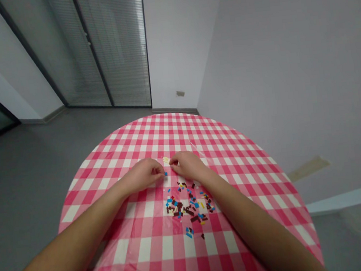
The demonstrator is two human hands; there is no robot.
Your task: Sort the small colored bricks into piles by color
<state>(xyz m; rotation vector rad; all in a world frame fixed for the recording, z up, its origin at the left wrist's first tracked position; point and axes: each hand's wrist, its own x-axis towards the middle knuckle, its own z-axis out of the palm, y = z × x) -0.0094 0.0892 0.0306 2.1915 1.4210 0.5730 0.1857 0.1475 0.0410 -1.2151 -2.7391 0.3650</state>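
Both hands rest over the middle of the checked tablecloth, fingertips facing each other. My left hand is closed in a pinch, with a small blue building brick at its fingertips. Across a narrow gap, my right hand has its thumb and fingers drawn together; what they hold, if anything, is too small to make out. Just beyond the fingertips lie small cream-coloured pieces. Nearer to me is a loose scatter of tiny building bricks, mostly dark brown and blue, with some yellow and red ones.
The round table wears a red-and-white checked cover. A few bricks lie apart at the near side of the scatter. Beyond the table are a glass partition with blinds and a pale wall at the right.
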